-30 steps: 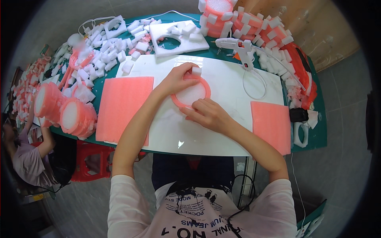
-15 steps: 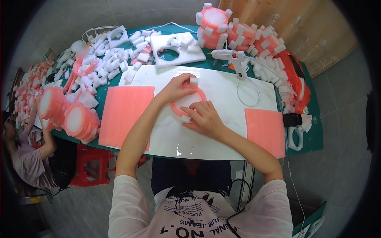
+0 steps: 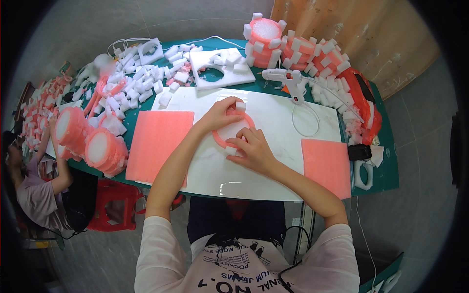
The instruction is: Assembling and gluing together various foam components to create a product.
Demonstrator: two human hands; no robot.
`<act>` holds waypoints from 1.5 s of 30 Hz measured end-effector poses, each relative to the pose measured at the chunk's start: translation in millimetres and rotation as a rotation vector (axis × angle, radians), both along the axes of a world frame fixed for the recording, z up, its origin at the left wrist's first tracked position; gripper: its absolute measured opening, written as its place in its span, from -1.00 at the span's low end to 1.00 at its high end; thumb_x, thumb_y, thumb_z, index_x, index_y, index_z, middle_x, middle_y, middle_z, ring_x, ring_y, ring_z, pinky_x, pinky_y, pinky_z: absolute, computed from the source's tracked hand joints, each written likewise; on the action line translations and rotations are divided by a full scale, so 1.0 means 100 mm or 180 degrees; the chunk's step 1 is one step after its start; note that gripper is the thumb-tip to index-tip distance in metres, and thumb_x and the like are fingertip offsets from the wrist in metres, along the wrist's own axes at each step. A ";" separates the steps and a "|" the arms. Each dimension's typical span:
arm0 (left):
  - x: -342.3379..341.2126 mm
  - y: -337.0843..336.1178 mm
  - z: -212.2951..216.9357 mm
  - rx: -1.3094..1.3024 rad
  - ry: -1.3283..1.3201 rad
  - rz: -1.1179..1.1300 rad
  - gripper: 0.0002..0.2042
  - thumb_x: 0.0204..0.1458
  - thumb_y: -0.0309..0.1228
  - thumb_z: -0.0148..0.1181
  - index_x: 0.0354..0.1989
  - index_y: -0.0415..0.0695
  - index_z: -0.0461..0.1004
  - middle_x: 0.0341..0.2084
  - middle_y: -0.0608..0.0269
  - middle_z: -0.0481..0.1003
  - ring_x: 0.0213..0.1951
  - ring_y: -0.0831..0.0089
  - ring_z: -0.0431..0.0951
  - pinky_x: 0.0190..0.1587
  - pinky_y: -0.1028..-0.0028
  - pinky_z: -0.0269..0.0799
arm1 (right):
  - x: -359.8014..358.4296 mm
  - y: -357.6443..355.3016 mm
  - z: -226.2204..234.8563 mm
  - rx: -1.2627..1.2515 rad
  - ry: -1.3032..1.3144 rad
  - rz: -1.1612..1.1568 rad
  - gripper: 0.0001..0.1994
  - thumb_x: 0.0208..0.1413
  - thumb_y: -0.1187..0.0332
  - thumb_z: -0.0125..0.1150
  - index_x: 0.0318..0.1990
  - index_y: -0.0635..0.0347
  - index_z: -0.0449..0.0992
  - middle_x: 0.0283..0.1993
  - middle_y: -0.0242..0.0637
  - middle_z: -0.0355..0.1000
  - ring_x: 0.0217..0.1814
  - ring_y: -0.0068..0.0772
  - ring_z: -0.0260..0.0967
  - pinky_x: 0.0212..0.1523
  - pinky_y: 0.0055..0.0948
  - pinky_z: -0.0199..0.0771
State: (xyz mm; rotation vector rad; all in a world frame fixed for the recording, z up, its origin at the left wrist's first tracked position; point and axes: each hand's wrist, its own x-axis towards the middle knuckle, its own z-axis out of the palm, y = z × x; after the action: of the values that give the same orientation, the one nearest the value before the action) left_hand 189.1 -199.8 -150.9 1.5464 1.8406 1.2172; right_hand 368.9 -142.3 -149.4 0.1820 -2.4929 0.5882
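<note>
Left hand [image 3: 221, 115]: pinching white foam block [image 3: 240, 105] onto pink foam ring [image 3: 233, 131].
Right hand [image 3: 254, 151]: fingers curled, apparently pressing the ring's near edge onto the surface [image 3: 273, 117].

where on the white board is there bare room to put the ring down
Bare white board lies between the pink foam ring and the right pink foam sheet, and along the near edge below the right hand. The far left is crowded with white foam blocks; the glue gun sits at the far edge.
</note>
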 end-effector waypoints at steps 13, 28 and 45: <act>0.04 0.00 0.02 0.0163 -0.0064 -0.0075 -0.61 -0.20 -0.39 0.17 -0.13 -0.18 0.31 -0.32 0.13 0.39 -0.30 0.34 0.39 -0.21 0.46 0.32 | -0.04 0.06 0.01 -0.0045 -0.0105 0.0047 -0.65 -0.36 0.27 0.33 -0.31 0.01 0.39 -0.39 -0.39 0.16 -0.35 -0.40 0.13 -0.37 -0.43 0.06; 0.03 -0.02 0.08 -0.0088 0.0035 -0.0064 -0.65 -0.16 -0.45 0.15 -0.14 -0.20 0.30 -0.30 0.19 0.38 -0.28 0.46 0.39 -0.19 0.53 0.31 | -0.02 0.02 0.03 -0.0043 -0.0010 -0.0019 -0.64 -0.39 0.28 0.37 -0.32 0.03 0.43 -0.43 -0.40 0.14 -0.40 -0.43 0.12 -0.40 -0.47 0.03; 0.04 -0.01 0.08 -0.0045 0.0096 -0.0002 -0.64 -0.16 -0.43 0.16 -0.13 -0.20 0.31 -0.32 0.18 0.40 -0.30 0.47 0.39 -0.21 0.53 0.32 | -0.03 0.02 0.02 -0.0040 -0.0051 0.0024 -0.63 -0.38 0.30 0.36 -0.31 0.03 0.42 -0.44 -0.40 0.15 -0.40 -0.43 0.13 -0.38 -0.46 0.01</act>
State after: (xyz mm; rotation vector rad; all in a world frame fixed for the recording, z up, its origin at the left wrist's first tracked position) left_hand 193.4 -200.5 -143.0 1.5656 1.8636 1.1845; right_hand 366.2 -140.3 -147.8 0.1829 -2.5045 0.6104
